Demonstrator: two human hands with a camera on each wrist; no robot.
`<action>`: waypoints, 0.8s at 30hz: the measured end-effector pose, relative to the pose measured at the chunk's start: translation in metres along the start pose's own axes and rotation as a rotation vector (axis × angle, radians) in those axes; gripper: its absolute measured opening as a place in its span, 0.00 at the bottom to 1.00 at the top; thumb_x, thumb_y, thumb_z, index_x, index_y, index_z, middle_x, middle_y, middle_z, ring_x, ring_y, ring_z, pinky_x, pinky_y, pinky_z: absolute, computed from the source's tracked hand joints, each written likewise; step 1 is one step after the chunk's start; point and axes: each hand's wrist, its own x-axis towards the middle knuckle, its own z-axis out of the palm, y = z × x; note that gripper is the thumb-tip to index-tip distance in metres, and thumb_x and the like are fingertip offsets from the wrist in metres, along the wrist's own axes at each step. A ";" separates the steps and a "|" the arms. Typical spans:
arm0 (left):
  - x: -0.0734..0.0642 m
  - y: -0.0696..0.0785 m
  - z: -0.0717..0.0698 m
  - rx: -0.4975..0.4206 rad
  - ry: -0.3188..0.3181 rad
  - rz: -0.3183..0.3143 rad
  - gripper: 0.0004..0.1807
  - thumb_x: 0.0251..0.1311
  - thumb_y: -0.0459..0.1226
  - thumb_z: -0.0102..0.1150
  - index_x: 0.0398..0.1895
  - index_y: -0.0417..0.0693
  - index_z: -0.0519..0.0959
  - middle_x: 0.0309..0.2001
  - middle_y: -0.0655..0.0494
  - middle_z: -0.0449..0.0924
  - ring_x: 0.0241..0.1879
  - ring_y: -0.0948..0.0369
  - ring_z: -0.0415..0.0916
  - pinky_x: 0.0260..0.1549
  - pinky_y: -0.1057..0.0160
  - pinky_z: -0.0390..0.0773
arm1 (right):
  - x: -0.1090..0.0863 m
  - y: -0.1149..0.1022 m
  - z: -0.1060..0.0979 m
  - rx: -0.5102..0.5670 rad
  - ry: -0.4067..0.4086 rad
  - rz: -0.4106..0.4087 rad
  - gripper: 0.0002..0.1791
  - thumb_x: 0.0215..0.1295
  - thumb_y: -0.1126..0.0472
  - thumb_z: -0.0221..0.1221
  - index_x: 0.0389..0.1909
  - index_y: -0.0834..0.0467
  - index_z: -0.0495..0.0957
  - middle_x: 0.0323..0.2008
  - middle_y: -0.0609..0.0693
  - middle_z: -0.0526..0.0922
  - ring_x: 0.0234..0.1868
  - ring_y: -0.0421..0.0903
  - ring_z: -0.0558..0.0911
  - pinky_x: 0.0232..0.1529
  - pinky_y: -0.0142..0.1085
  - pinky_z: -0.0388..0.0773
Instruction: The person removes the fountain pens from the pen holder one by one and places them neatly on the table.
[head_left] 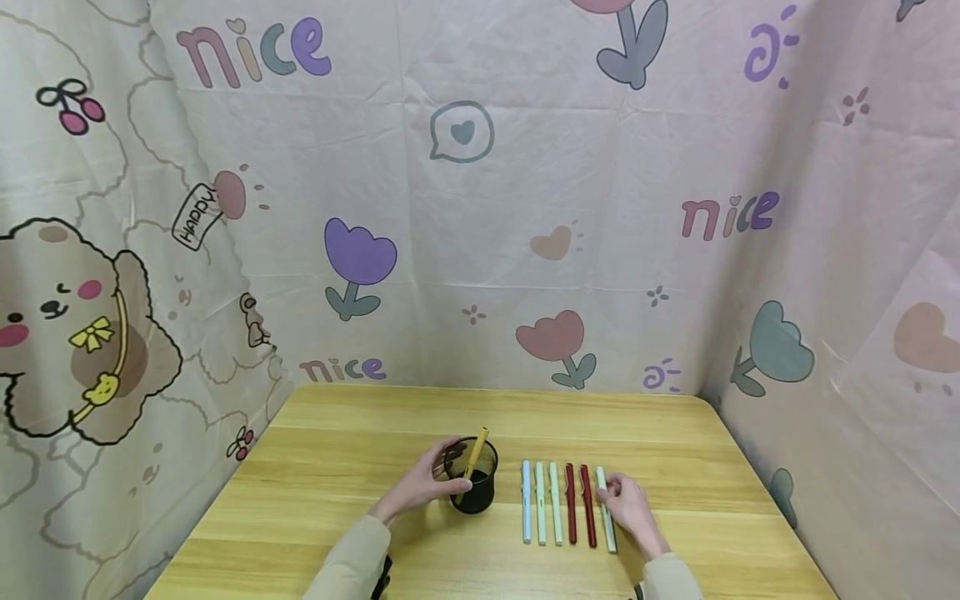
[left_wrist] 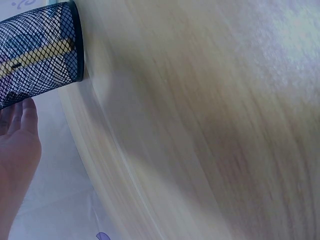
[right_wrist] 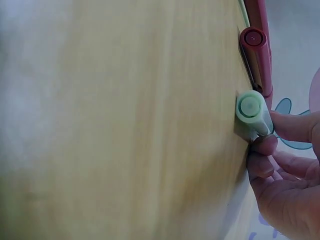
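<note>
My left hand grips a black mesh pen holder around its side, thumb toward me and fingers behind. The holder stands tilted slightly, with a yellow pen leaning inside it. In the left wrist view the mesh wall lets the yellow pen show through. My right hand pinches a pale green pen at the right end of a row. From the right wrist view, thumb and fingertips touch that pen's side near the table, its round end facing the camera.
Left of the pinched pen lie two dark red pens, two pale green pens and a light blue pen, roughly parallel. All rest on a wooden table. A printed cloth hangs behind and at both sides.
</note>
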 end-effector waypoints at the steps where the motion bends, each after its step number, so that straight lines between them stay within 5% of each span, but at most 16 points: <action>1: 0.000 0.000 0.000 -0.002 0.000 -0.001 0.46 0.62 0.43 0.69 0.78 0.44 0.55 0.76 0.39 0.59 0.76 0.36 0.56 0.74 0.37 0.60 | 0.001 0.001 0.000 0.000 0.000 0.003 0.17 0.65 0.68 0.60 0.51 0.74 0.75 0.30 0.54 0.78 0.30 0.44 0.75 0.27 0.30 0.74; 24: 0.001 -0.002 0.000 -0.012 0.004 -0.007 0.47 0.61 0.43 0.70 0.78 0.44 0.55 0.77 0.39 0.58 0.75 0.37 0.57 0.74 0.38 0.62 | 0.001 0.001 -0.002 0.033 -0.007 0.013 0.19 0.65 0.67 0.61 0.53 0.75 0.75 0.30 0.55 0.79 0.30 0.45 0.76 0.27 0.31 0.74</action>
